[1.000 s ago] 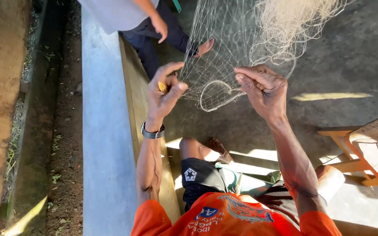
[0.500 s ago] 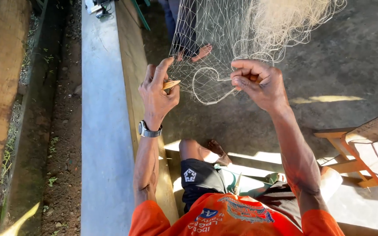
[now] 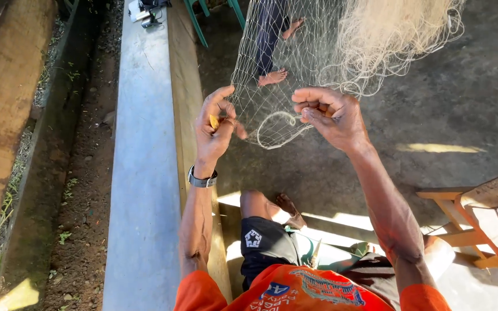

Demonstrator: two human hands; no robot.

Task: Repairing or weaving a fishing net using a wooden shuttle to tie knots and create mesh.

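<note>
Brown earth (image 3: 82, 190) with a few small green plants lies at the far left, between a worn wooden beam (image 3: 1, 132) and a long grey concrete ledge (image 3: 145, 173). At the far end of the ledge sits a small dark and white object (image 3: 142, 10), too small to tell what it is. Beside the ledge runs a wooden plank (image 3: 187, 98).

The left hand (image 3: 214, 129) is raised over the plank's edge, with a dark wristwatch (image 3: 202, 178) on the wrist. Its thumb and fingers are together, clamped on a small yellow tool (image 3: 214, 121), and the index finger points up. Between both hands hangs a thin white fishing net (image 3: 295, 52), and a thicker white cord loop (image 3: 275, 129) curves at its lower edge.

The right hand (image 3: 329, 118) is just beside the loop, its fingers curled together and pinching the net's cord. Behind the net, partly hidden by the mesh, stand another person's bare feet (image 3: 273, 76) on the grey floor (image 3: 451, 98), near green chair legs (image 3: 200, 23). Up right the net gathers into a thick pale bundle (image 3: 387, 29).

Below, the person's own orange shirt (image 3: 295, 291) and dark shorts (image 3: 266, 245) show, with one bare foot (image 3: 289, 208) on the floor. At the far right stands a wooden bench (image 3: 479, 219), well apart from the hands.
</note>
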